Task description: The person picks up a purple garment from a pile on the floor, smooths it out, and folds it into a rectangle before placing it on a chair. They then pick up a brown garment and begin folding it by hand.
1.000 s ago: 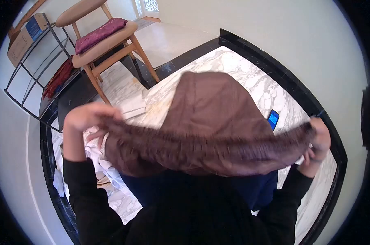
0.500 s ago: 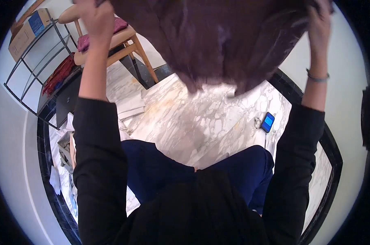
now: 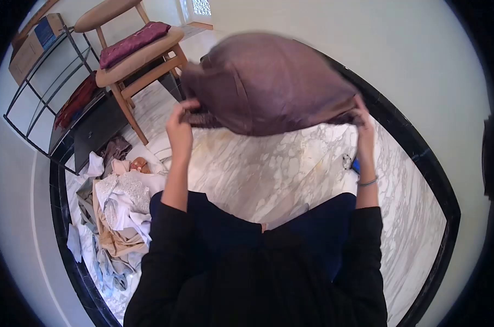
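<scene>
Metal rack (image 3: 37,103): red cloth (image 3: 77,102) inside; cardboard box (image 3: 31,41) on top.

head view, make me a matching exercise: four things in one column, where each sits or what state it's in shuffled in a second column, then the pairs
Things:
1. brown satin cloth
2. folded maroon fabric
3. heap of pale crumpled garments
4. brown cardboard box

Places or states:
A. on the marble floor, to the person's left
B. on top of the black metal rack
C. held up in the air by both hands
D. on the seat of the wooden chair

Pairs: 1-C, 2-D, 3-A, 4-B

The left hand and right hand each grip one side of the cloth's near edge.
</scene>
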`<state>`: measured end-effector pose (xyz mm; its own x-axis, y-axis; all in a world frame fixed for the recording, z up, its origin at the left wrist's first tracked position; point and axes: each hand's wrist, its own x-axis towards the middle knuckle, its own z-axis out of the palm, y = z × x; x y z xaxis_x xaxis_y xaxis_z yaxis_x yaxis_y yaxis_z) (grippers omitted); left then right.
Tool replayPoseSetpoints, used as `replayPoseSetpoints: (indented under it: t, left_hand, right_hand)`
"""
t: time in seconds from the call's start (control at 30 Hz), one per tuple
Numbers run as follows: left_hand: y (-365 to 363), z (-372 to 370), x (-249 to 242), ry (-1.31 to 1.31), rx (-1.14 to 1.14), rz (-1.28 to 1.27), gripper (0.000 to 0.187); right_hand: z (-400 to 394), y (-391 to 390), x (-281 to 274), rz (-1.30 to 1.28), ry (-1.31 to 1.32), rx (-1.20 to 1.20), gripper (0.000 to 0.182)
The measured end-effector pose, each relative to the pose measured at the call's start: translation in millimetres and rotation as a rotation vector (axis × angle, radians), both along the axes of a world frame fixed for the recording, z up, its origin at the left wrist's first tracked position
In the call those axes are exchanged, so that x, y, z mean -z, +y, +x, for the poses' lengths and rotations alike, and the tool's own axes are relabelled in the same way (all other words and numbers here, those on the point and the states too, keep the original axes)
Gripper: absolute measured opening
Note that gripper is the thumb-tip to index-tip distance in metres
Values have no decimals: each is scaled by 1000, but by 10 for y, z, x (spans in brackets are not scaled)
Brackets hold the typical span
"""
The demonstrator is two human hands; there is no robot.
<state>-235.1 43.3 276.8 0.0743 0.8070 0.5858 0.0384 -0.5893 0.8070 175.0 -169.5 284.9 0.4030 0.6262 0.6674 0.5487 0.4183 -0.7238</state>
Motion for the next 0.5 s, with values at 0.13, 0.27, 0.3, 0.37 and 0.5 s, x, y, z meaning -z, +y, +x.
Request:
replayPoseSetpoints:
  t: [0.13, 0.27, 0.3, 0.37, 0.5]
  left_hand:
    - [-3, 127, 765, 93, -47, -153, 52]
    - [74, 148, 1459, 194, 213, -551, 54]
    - [127, 111, 1702, 283, 356, -621, 53]
    - [108, 117, 1914, 613, 468, -648, 47]
    - [127, 253, 2063, 919, 560, -545, 44]
  right_hand:
    - [184, 164, 1070, -276, 189, -14, 41]
    - [87, 102, 1559, -515, 412, 46, 48]
    - [84, 69, 1672, -557, 441, 42, 48]
    - [178, 67, 2148, -643, 501, 30, 47]
    - [561, 95, 2749, -792, 96, 17, 46]
